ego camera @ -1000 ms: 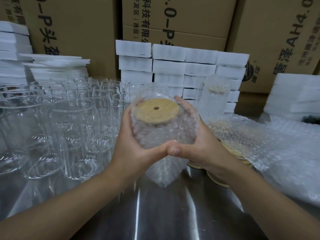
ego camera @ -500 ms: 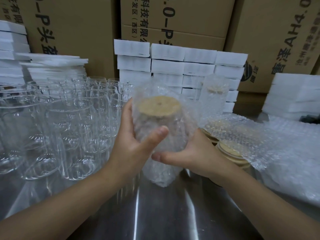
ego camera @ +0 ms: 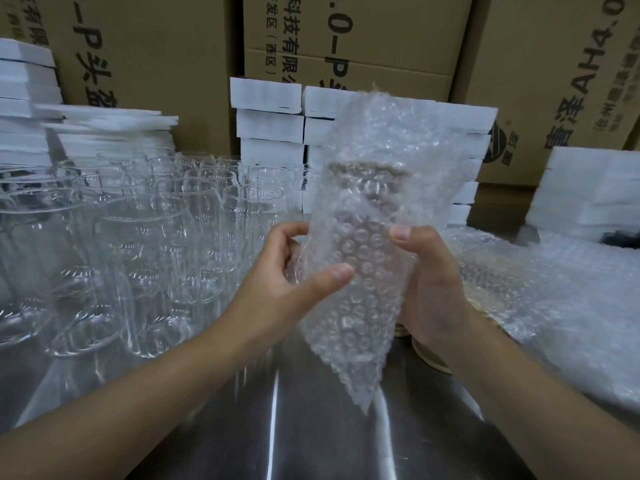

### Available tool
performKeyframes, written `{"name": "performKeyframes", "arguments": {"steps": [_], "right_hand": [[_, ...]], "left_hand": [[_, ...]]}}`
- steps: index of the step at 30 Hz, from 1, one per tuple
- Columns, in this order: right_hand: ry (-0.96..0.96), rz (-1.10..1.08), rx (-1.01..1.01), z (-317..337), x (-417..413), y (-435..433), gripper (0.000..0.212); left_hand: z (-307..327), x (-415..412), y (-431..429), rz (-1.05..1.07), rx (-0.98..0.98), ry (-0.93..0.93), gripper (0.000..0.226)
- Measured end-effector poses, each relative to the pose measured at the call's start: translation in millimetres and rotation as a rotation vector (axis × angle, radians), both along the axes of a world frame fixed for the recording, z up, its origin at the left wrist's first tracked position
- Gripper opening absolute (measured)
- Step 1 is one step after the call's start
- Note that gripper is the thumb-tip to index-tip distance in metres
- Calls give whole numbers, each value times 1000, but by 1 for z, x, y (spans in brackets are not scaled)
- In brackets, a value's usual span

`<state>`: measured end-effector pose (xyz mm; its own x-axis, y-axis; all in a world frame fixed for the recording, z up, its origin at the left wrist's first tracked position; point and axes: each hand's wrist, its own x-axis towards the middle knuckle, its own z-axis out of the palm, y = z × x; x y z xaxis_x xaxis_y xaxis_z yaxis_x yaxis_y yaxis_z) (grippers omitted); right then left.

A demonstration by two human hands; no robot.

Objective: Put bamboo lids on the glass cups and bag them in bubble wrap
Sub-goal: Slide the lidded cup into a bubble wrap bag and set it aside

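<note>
A glass cup with a bamboo lid (ego camera: 369, 168) sits inside a bubble wrap bag (ego camera: 367, 306), held upright above the steel table. My left hand (ego camera: 287, 282) grips the bag's left side, thumb across its front. My right hand (ego camera: 426, 282) grips the right side, thumb on the front. The lid shows only as a tan band through the wrap. Several bare glass cups (ego camera: 138, 244) stand at the left. Loose bamboo lids (ego camera: 433, 360) lie behind my right wrist, mostly hidden.
A pile of bubble wrap bags (ego camera: 554, 292) covers the table's right side. White foam boxes (ego camera: 270, 129) are stacked behind, with more at far left and far right. Large cardboard cartons (ego camera: 346, 39) form the back wall. Bare steel table (ego camera: 277, 427) lies in front.
The bagged cup was tipped towards me with its lid facing up; now it stands upright and higher, with the bag's open end above the lid. Both hands shifted to the bag's sides.
</note>
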<state>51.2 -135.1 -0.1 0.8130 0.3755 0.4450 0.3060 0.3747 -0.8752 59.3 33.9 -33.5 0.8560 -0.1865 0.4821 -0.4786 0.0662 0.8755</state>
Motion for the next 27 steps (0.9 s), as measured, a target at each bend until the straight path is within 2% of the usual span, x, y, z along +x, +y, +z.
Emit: {"name": "performKeyframes", "arguments": {"steps": [4, 10, 14, 18, 21, 23, 25, 27], "right_hand": [[7, 21, -57, -5, 2, -1, 40], [33, -298, -122, -11, 10, 3, 55], [-61, -397, -79, -7, 8, 2, 44], [-28, -561, -141, -6, 5, 3, 42], [-12, -575, -117, -2, 2, 4, 31], [-100, -581, -121, -1, 0, 2, 30], [-262, -510, -158, -1, -1, -1, 51], [-456, -468, -295, -1, -4, 0, 76]], "left_hand": [[-1, -4, -5, -21, 51, -8, 74], [-6, -4, -7, 9, 107, -42, 91], [-4, -3, -5, 33, 120, -61, 90], [0, -1, -2, 60, 87, -82, 96], [-2, 2, -1, 86, 68, -78, 93], [-4, 2, 0, 83, 75, -73, 95], [-3, 2, 0, 81, 64, -70, 96], [0, 1, -2, 109, 88, -83, 101]]}}
